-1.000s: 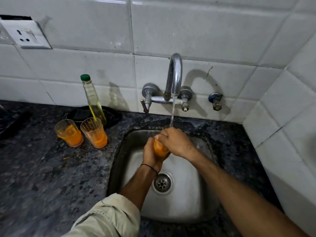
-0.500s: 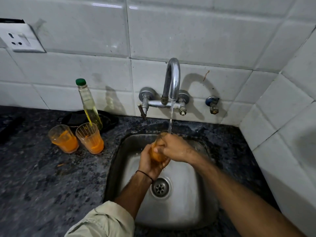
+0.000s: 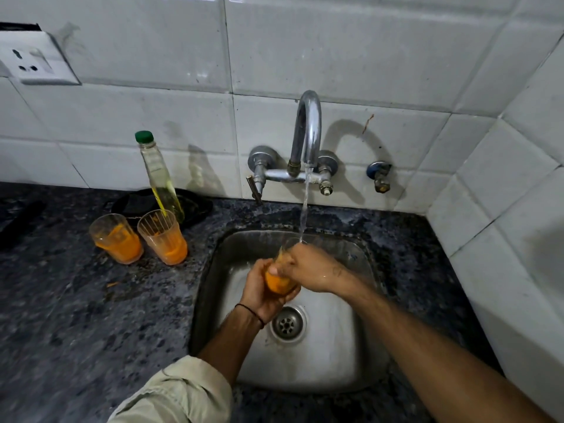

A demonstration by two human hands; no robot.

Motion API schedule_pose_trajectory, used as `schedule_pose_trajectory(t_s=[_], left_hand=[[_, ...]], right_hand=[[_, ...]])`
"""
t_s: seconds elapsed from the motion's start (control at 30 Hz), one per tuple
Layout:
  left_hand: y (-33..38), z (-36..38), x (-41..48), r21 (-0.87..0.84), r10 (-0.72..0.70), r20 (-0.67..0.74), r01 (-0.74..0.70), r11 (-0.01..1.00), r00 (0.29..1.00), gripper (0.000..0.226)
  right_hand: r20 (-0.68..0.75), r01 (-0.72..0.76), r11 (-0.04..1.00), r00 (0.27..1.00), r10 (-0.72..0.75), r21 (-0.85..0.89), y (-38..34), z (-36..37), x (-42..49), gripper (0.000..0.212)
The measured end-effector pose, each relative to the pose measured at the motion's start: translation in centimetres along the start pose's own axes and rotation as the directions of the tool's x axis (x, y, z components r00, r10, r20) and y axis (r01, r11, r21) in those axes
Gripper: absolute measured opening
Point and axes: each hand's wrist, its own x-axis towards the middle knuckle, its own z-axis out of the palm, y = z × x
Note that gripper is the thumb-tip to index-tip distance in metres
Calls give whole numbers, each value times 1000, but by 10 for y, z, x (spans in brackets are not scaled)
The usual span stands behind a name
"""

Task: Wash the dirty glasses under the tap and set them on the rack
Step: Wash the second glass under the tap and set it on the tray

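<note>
Over the steel sink (image 3: pixel 360 355), my left hand (image 3: pixel 259 293) grips the base of a glass with orange residue (image 3: pixel 277 283). My right hand (image 3: pixel 311 268) covers the glass's upper part, fingers at its rim. Water runs from the chrome tap (image 3: pixel 308 132) in a thin stream onto the rim and my right hand. Two more dirty glasses, one further left (image 3: pixel 117 239) and one nearer the sink (image 3: pixel 163 238), stand upright on the dark counter left of the sink, both holding orange dregs. No rack is in view.
A tall bottle with a green cap (image 3: pixel 158 175) stands behind the two glasses, on a black dish (image 3: pixel 195 203). A wall socket (image 3: pixel 33 61) sits at the upper left. A small valve (image 3: pixel 379 178) is right of the tap. A tiled side wall (image 3: pixel 503 209) closes in on the right.
The glass and both hands have stayed under the stream over the sink. My right hand has shifted slightly on the glass's upper part. The camera has tilted a little.
</note>
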Motion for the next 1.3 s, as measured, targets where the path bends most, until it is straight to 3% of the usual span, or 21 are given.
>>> schedule_pose_trajectory(t_s=[0.1,0.17,0.23,0.33,0.43,0.57,0.73,0.83,0.93,1.0,1.07,1.13,1.2,1.3], left_hand=[[2,4,-6,59,-160,27,158,986,987,36],[-1,6,-4,64,-122,12,121,991,992,33],[-6,7,0,33,-7,-12,7,999,1000,29],[-15,7,-3,-91,85,40,-81,993,996,35],[-12,5,-8,-98,72,38,-68,993,997,39],[-3,4,-11,-9,-86,9,86,996,996,45],[-1,13,-8,-55,107,-18,-108,993,994,38],[-5,11,-9,-76,128,26,-126,989,991,38],[-2,9,-15,-43,17,46,-15,999,999,32],[1,12,-17,-7,-111,80,111,994,991,44],[4,14,-14,12,-140,63,140,990,988,48],[4,17,-12,39,-35,-5,35,999,999,36],[0,20,-10,-5,58,-12,-58,998,998,27],[-5,16,-7,-70,60,25,-58,996,998,31]], right_hand=[[156,98,950,986,-53,-297,3,-11,-6,24],[124,96,954,990,-63,-283,2,-10,-8,21],[36,53,979,998,-47,-195,0,-2,-8,2],[-39,-25,997,999,22,-74,-7,10,-4,22],[-4,13,995,1000,-13,-100,-4,8,-5,20],[74,108,940,993,-89,-323,5,-2,-11,23],[-57,9,1000,998,-8,8,9,10,-3,34],[-51,3,984,999,6,176,10,11,2,23],[75,118,993,990,-120,33,16,-5,0,13],[167,151,983,977,-132,-106,20,-12,-5,18],[140,143,975,983,-119,-173,25,-13,-3,20],[66,114,986,992,-106,-124,23,-6,3,17],[-18,85,995,996,-84,47,17,-1,9,9],[-76,85,992,994,-78,94,13,-1,10,22]])
